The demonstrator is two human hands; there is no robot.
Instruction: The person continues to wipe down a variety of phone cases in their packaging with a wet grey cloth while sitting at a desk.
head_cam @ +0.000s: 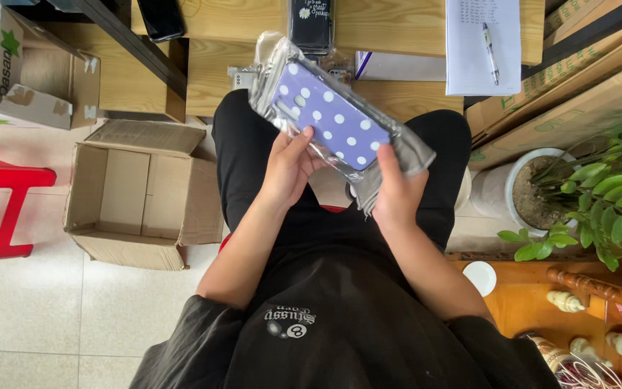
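Above the lap, both hands hold a purple polka-dot phone case (332, 115) in its clear plastic sleeve (397, 155): left hand (288, 169) and right hand (396, 194) each keep a closed grip on it.

Single head view, looking straight down over my lap, close above my two-handed grip.

You hold a purple phone case (332, 115) dotted with white spots, its camera cutout toward the upper left of the frame. It lies tilted inside a clear plastic sleeve (397, 155), in the upper middle of the frame above your lap.
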